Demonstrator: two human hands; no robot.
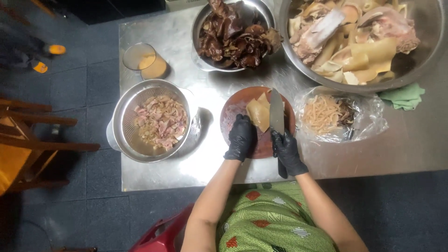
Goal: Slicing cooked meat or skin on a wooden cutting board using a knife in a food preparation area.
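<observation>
Both my hands wear black gloves. My left hand (241, 138) presses down on a pale yellow flat piece of food (258, 113) lying on a round reddish-brown cutting board (233, 109). My right hand (286, 150) grips the handle of a broad cleaver (276, 111), whose blade rests on the board right beside the yellow piece.
A metal colander (122, 122) of chopped pinkish pieces stands left of the board. Behind are a bowl of dark brown pieces (232, 33), a large steel bowl (422, 60) of pale skins and meat, a glass of yellowish liquid (144, 60), a plastic bag of thin strips (368, 119), and a green cloth (404, 96). Wooden chair at left (37, 140).
</observation>
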